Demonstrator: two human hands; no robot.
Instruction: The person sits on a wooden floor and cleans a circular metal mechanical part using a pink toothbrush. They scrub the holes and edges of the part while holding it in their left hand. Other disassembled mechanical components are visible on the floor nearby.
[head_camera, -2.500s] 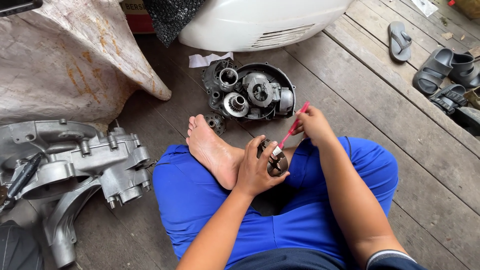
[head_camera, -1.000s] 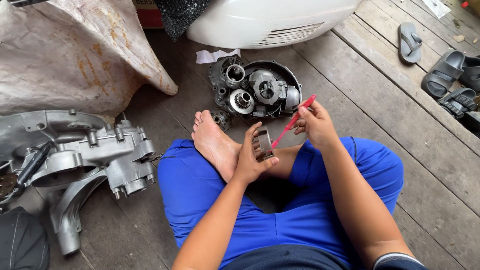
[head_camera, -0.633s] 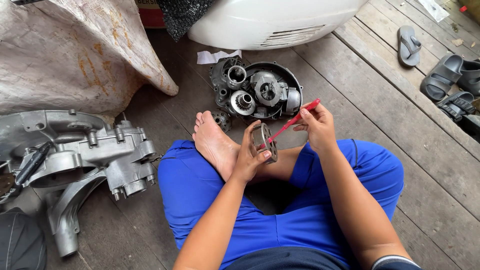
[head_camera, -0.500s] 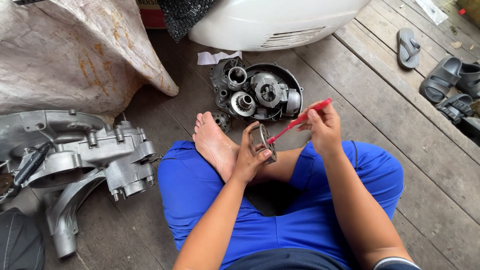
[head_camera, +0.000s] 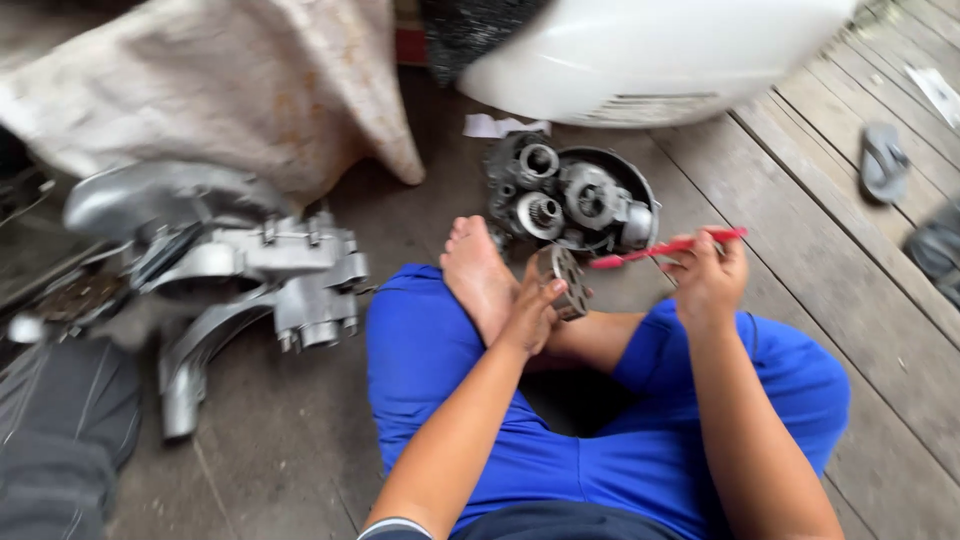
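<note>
I sit cross-legged in blue trousers on a wooden floor, one bare foot (head_camera: 478, 275) up. My left hand (head_camera: 528, 312) grips a small round metal part (head_camera: 562, 281) with holes in its face, held on edge above my shin. My right hand (head_camera: 708, 278) holds a thin red-handled tool (head_camera: 665, 248) level, its tip pointing left towards the round part, a short gap away. Just beyond both hands a dark round pan (head_camera: 642, 187) holds several metal engine pieces.
A grey cast engine casing (head_camera: 255, 270) lies on the floor at my left. A stained cloth (head_camera: 240, 85) covers something behind it. A white scooter body panel (head_camera: 650, 50) stands at the back. Sandals (head_camera: 883, 162) lie on the planks at right. A dark bag (head_camera: 60, 420) sits at lower left.
The view has swung to the right and blurred. My right hand has drawn the red tool away to the right, out of the round part. My left hand keeps its hold.
</note>
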